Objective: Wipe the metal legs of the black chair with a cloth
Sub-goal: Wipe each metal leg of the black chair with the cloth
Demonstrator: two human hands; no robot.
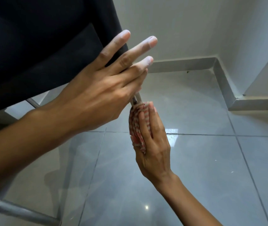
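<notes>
The black chair (40,43) fills the upper left, seen from close above. One of its metal legs (137,97) shows as a short pale piece between my two hands. My left hand (100,88) lies against the chair's edge and the top of that leg, fingers spread and straight. Just below it, my right hand (152,141) is wrapped around the leg with a red-and-white striped cloth (136,128) bunched between palm and leg. The rest of this leg is hidden by hands and cloth.
Glossy grey floor tiles (195,176) spread under everything. A grey skirting (179,64) runs along the white wall behind, stepping around a corner (231,98) at right. Another metal bar of the chair (20,211) crosses the lower left, and a further leg (33,102) shows under the seat.
</notes>
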